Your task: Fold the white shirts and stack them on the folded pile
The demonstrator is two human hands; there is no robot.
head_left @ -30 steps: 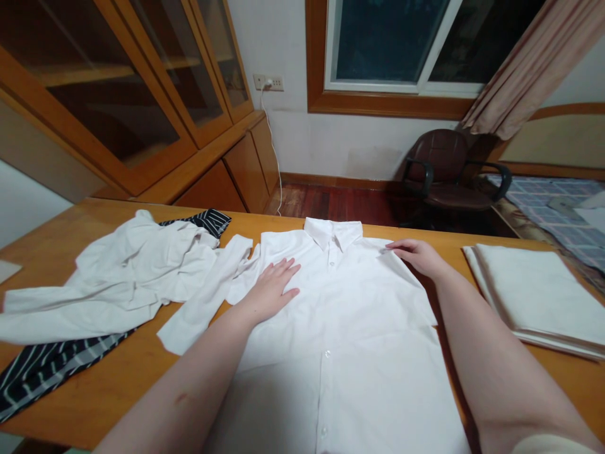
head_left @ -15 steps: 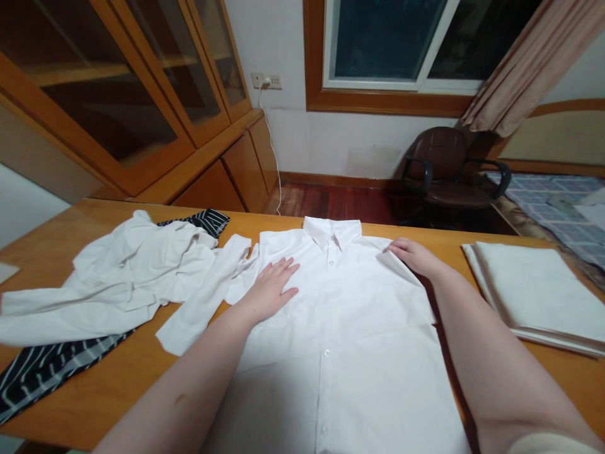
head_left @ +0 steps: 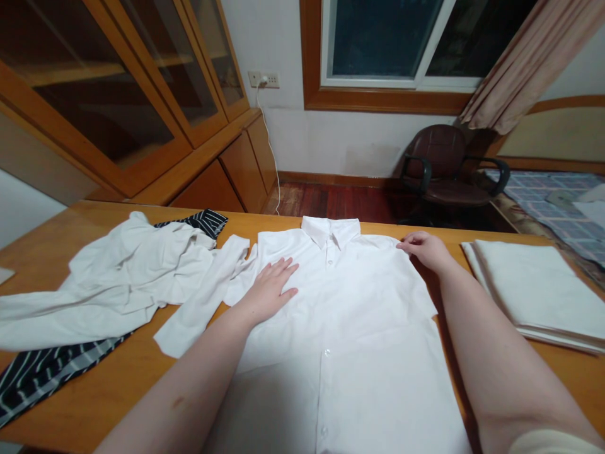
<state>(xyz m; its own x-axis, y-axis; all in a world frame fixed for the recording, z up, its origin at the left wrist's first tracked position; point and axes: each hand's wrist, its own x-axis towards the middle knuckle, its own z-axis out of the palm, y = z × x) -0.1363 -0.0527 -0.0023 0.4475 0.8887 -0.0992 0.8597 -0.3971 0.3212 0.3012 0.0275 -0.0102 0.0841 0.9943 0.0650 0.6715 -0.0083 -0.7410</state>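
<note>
A white button-up shirt [head_left: 363, 302] lies front side up on the wooden table [head_left: 70, 391], its collar at the far edge. Flat on the left chest of the shirt rests my left hand [head_left: 271, 287], fingers stretched out. My right hand [head_left: 425, 249] pinches the shirt's right shoulder edge between thumb and fingers. On the left, one white sleeve [head_left: 203, 302] sticks out across the table, while the right sleeve is not visible.
Left of the shirt, a crumpled white garment [head_left: 137, 265] lies over a black striped cloth [head_left: 61, 366]. Folded white fabric [head_left: 543, 287] is stacked on the right. Beyond the table stand a brown armchair [head_left: 437, 161] and a glass-door cabinet [head_left: 189, 142].
My right hand has moved slightly outward to the right, drawing the shoulder edge with it; the fabric there lies flatter. My left hand stays in place on the shirt.
</note>
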